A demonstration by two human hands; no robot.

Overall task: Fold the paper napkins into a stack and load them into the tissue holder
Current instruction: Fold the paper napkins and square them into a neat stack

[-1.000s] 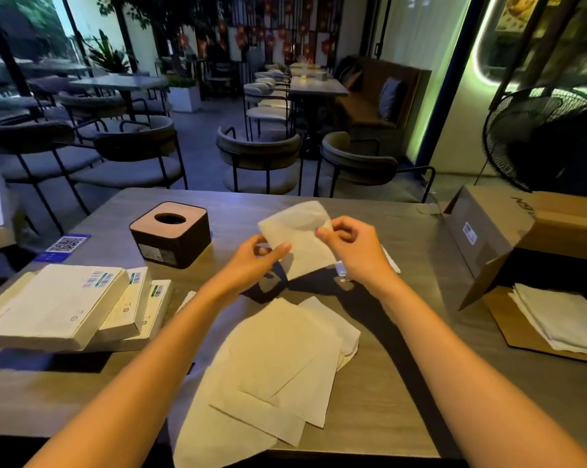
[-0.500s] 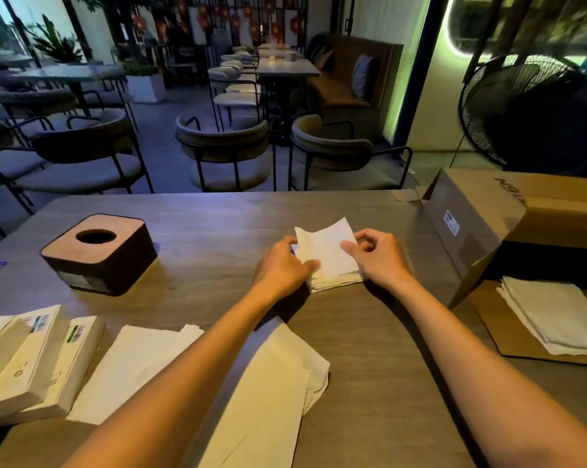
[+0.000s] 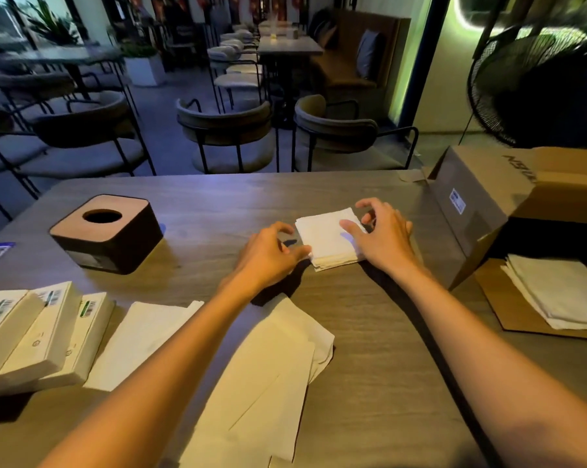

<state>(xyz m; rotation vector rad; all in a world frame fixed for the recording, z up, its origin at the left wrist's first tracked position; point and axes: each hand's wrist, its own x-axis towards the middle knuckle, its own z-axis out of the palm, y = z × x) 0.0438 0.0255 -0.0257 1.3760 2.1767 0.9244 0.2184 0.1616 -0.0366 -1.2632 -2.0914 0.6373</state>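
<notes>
Grey wood-grain table (image 3: pixel 369 383) carries, nearest the camera, loose unfolded cream paper napkins (image 3: pixel 265 393), with flat white boxes (image 3: pixel 31 336) at the left edge. Farther out the small square stack of folded white napkins (image 3: pixel 329 241) lies flat between both hands: the left hand (image 3: pixel 268 258) with loosely curled fingers, its thumb tip seemingly touching the stack's near-left corner, and the right hand (image 3: pixel 383 238) spread, thumb resting on top, gripping nothing. Left of them stands the dark square tissue holder with a round top hole (image 3: pixel 106 234); an open brown cardboard box (image 3: pixel 481 211) sits right, café chairs (image 3: pixel 224 130) beyond.

Both forearms bare, no sleeves or jewellery
</notes>
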